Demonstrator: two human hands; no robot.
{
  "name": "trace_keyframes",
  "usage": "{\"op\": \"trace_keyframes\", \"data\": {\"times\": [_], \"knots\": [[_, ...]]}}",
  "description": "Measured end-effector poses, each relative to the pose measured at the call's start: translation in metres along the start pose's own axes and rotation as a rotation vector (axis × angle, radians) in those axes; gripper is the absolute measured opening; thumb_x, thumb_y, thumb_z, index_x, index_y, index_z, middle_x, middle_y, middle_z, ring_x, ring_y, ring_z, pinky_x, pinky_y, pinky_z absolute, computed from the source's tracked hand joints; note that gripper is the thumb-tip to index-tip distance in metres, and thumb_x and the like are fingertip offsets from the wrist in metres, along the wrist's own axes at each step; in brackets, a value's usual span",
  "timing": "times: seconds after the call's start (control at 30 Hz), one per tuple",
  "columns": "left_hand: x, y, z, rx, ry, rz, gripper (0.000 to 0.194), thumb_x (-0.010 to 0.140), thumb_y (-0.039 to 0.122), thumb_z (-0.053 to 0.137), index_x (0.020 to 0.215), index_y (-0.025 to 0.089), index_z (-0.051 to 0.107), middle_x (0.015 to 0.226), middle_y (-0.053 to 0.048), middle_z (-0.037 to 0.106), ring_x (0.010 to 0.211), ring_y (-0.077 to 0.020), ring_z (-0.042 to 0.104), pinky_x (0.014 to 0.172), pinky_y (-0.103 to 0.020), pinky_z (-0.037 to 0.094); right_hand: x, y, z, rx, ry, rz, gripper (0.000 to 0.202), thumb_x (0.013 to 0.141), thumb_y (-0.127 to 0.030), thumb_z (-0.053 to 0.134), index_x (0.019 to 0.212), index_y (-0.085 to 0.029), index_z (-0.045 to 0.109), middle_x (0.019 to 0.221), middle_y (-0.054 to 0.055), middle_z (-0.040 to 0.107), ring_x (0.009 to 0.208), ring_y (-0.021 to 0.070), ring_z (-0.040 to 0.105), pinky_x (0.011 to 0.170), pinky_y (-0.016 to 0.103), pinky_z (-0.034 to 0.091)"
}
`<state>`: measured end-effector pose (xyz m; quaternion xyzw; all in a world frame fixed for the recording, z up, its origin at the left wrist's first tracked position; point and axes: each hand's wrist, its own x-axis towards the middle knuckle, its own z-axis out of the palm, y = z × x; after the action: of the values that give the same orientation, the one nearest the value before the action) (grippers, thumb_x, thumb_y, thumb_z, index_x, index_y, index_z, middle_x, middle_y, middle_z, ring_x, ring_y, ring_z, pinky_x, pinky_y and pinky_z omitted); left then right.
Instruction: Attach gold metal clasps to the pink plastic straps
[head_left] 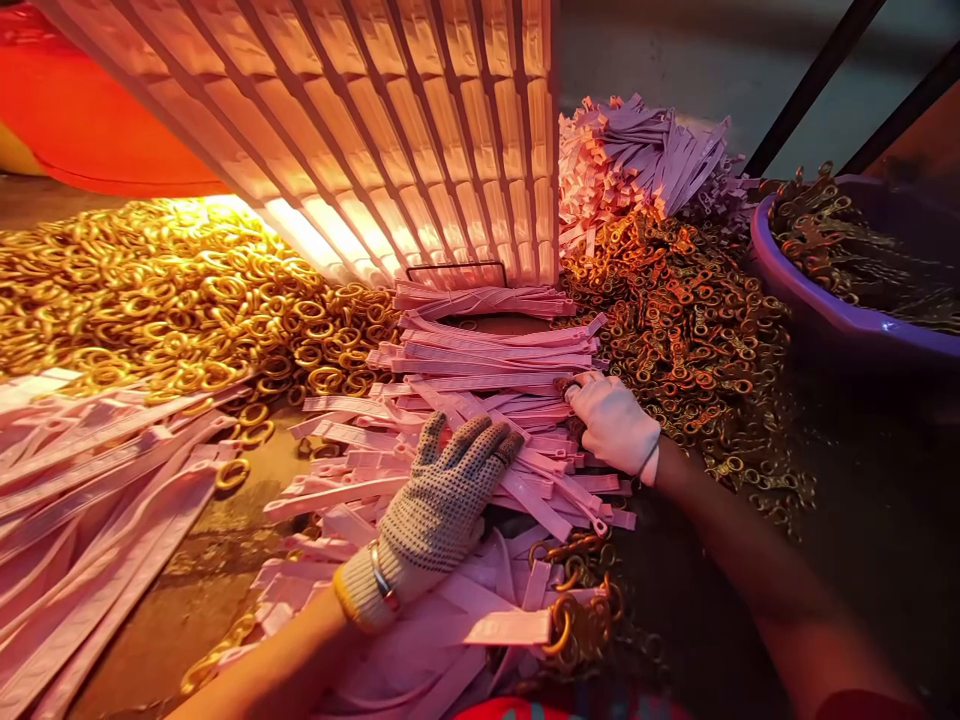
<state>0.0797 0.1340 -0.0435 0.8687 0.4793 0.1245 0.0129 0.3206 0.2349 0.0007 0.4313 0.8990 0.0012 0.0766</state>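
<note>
The middle pile of pink straps (499, 345) lies at the foot of the ribbed panel (420, 130). On its near part, the left hand (442, 495) rests palm down, fingers a little spread. At its right edge, the right hand (615, 425) has its fingers curled against the strap ends; whether they pinch one, I can't tell. Left of the pile are gold rings (187, 290), right of it metal clasps (682, 330), and beyond those a purple tub (832, 290).

The straps cross loosely, so a sideways drag of the left palm could probably tangle them. A careless right-hand pull might sweep clasps in among them.

The left palm hides the straps beneath it; the tub is cut off, its lower side lost in shadow.
</note>
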Motion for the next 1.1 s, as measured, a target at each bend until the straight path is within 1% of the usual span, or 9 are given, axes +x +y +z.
{"op": "trace_keyframes", "data": {"times": [0.23, 0.33, 0.4, 0.5, 0.6, 0.7, 0.83, 0.93, 1.1], "knots": [[-0.001, 0.001, -0.001, 0.000, -0.015, 0.001, 0.090, 0.064, 0.003, 0.054, 0.153, 0.012, 0.052, 0.156, -0.018, 0.054, 0.145, -0.0418, 0.046, 0.124, -0.072, 0.015, 0.007, 0.004, 0.001, 0.050, 0.047, 0.017, 0.030, 0.081, -0.006, 0.054, 0.107, -0.014, 0.067, 0.108, 0.014, 0.069, 0.107, 0.0309, 0.061, 0.085, 0.039, 0.042], [-0.002, 0.000, 0.000, -0.006, -0.019, 0.017, 0.090, 0.064, 0.003, 0.055, 0.153, 0.012, 0.052, 0.157, -0.018, 0.052, 0.145, -0.0423, 0.045, 0.123, -0.073, 0.015, 0.012, 0.010, 0.009, 0.148, 0.083, 0.052, 0.027, 0.082, -0.006, 0.054, 0.105, -0.013, 0.068, 0.107, 0.015, 0.070, 0.101, 0.0284, 0.063, 0.084, 0.036, 0.043], [-0.003, 0.000, 0.001, -0.009, 0.001, 0.033, 0.083, 0.068, 0.004, 0.056, 0.151, 0.013, 0.055, 0.152, -0.018, 0.057, 0.141, -0.0416, 0.049, 0.123, -0.073, 0.014, 0.014, 0.015, 0.018, 0.312, 0.152, 0.083, 0.020, 0.086, -0.010, 0.056, 0.102, -0.014, 0.068, 0.103, 0.013, 0.071, 0.098, 0.0267, 0.064, 0.085, 0.035, 0.045], [-0.003, 0.001, 0.002, -0.006, 0.048, 0.046, 0.067, 0.078, 0.005, 0.056, 0.144, 0.013, 0.060, 0.140, -0.018, 0.065, 0.131, -0.0382, 0.057, 0.123, -0.071, 0.016, 0.017, 0.022, 0.033, 0.743, 0.297, 0.106, 0.013, 0.091, -0.025, 0.059, 0.097, -0.018, 0.068, 0.098, 0.008, 0.072, 0.093, 0.0234, 0.065, 0.086, 0.033, 0.048], [-0.002, 0.002, 0.002, -0.003, 0.071, 0.058, 0.063, 0.080, 0.004, 0.054, 0.142, 0.011, 0.061, 0.137, -0.019, 0.066, 0.127, -0.0373, 0.058, 0.122, -0.070, 0.020, 0.019, 0.027, 0.043, 1.175, 0.348, 0.140, 0.023, 0.086, -0.042, 0.067, 0.091, -0.020, 0.067, 0.087, 0.003, 0.071, 0.082, 0.0204, 0.064, 0.076, 0.031, 0.050], [-0.002, 0.002, 0.001, 0.008, 0.078, 0.062, 0.065, 0.078, 0.002, 0.052, 0.142, 0.012, 0.060, 0.137, -0.017, 0.066, 0.125, -0.0368, 0.058, 0.122, -0.069, 0.021, 0.022, 0.029, 0.046, 1.382, 0.360, 0.149, 0.030, 0.077, -0.047, 0.074, 0.086, -0.019, 0.067, 0.081, 0.001, 0.069, 0.077, 0.0185, 0.061, 0.072, 0.030, 0.050], [-0.003, 0.001, 0.001, 0.008, 0.081, 0.057, 0.075, 0.071, 0.000, 0.050, 0.144, 0.014, 0.057, 0.139, -0.016, 0.064, 0.127, -0.0359, 0.057, 0.124, -0.068, 0.020, 0.024, 0.032, 0.047, 1.429, 0.393, 0.160, 0.029, 0.076, -0.045, 0.072, 0.086, -0.018, 0.069, 0.081, 0.001, 0.070, 0.079, 0.0183, 0.061, 0.076, 0.030, 0.050], [-0.003, 0.001, 0.002, -0.007, 0.075, 0.049, 0.077, 0.071, 0.001, 0.051, 0.146, 0.014, 0.055, 0.139, -0.017, 0.063, 0.128, -0.0363, 0.056, 0.123, -0.068, 0.020, 0.022, 0.034, 0.045, 1.420, 0.394, 0.132, 0.029, 0.080, -0.042, 0.067, 0.096, -0.018, 0.071, 0.088, 0.003, 0.072, 0.086, 0.0197, 0.064, 0.083, 0.032, 0.053], [-0.003, 0.000, 0.002, -0.017, 0.061, 0.081, 0.074, 0.071, 0.001, 0.052, 0.144, 0.011, 0.057, 0.138, -0.020, 0.063, 0.126, -0.0388, 0.056, 0.120, -0.071, 0.023, 0.013, 0.040, 0.033, 1.174, 0.403, 0.100, 0.035, 0.085, -0.028, 0.059, 0.117, -0.018, 0.068, 0.101, 0.004, 0.073, 0.093, 0.0201, 0.065, 0.090, 0.033, 0.054]]}}
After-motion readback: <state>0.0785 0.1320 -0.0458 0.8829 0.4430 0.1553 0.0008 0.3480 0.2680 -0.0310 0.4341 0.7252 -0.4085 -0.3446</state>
